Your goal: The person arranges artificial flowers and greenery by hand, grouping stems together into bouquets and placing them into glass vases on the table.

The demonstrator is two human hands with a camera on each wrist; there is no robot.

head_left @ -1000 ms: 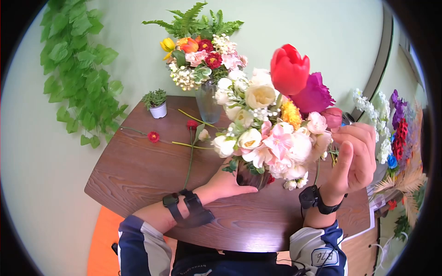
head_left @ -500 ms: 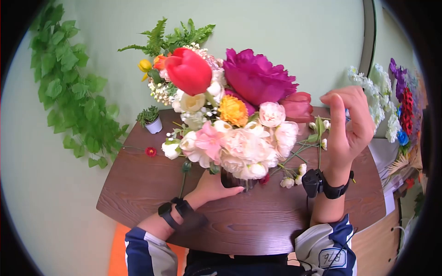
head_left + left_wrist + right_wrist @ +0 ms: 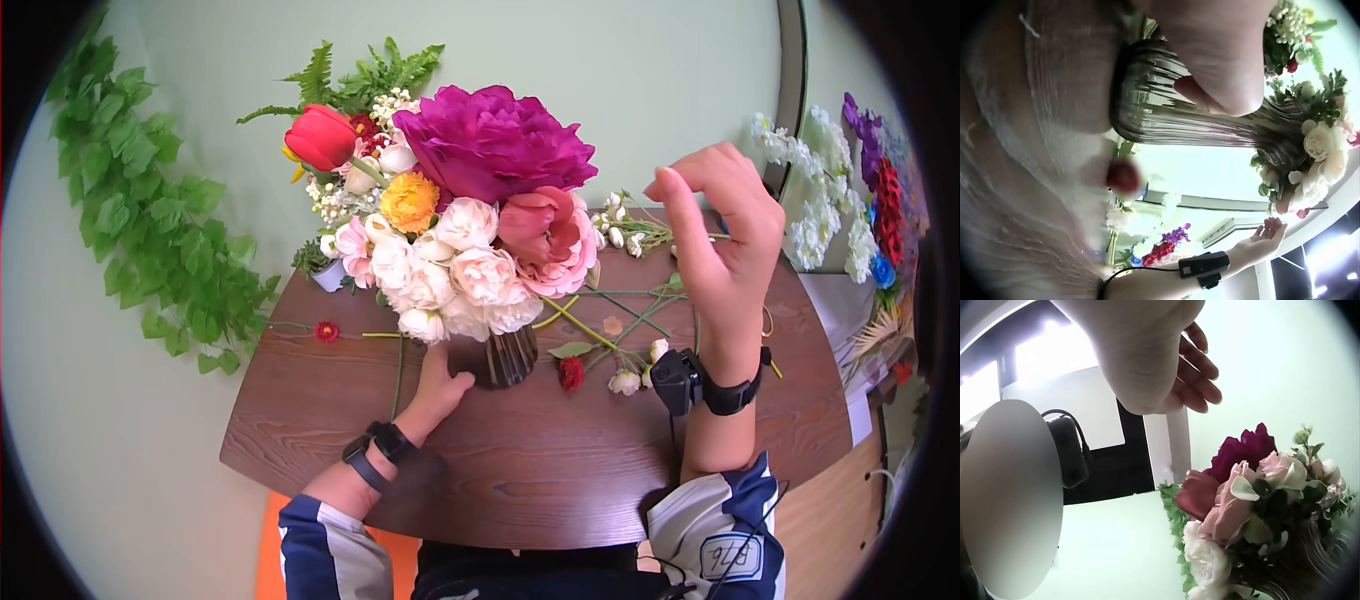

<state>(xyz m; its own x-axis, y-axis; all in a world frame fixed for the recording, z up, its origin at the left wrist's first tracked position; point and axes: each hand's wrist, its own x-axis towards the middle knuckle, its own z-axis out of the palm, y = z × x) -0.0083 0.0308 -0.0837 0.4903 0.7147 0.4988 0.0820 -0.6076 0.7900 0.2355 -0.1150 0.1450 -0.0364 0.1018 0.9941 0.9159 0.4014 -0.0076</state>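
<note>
My left hand (image 3: 440, 390) grips the ribbed dark glass vase (image 3: 510, 358) near its base. In the left wrist view the thumb lies across the glass of the vase (image 3: 1197, 128). A full bouquet rises from the vase, with a big magenta peony (image 3: 500, 145), a red tulip (image 3: 320, 138), a yellow flower (image 3: 408, 203), a dusky pink tulip (image 3: 540, 230) and pale roses (image 3: 484, 274). My right hand (image 3: 735, 220) is raised to the right of the bouquet, apart from it, fingers loosely bent and holding nothing. The right wrist view shows this hand (image 3: 1154, 369) above the flowers.
Behind the bouquet stands another arrangement with fern leaves (image 3: 370, 80). A small potted plant (image 3: 325, 265) is at the table's back left. Cut stems, a red flower (image 3: 571, 373) and white buds (image 3: 625, 382) lie on the wooden table (image 3: 540, 470). More flowers (image 3: 885, 210) stand at the far right.
The vase and bouquet have turned under the left hand, bringing the magenta peony to the front and the red tulip to the left. The right hand has come away from the blooms.
</note>
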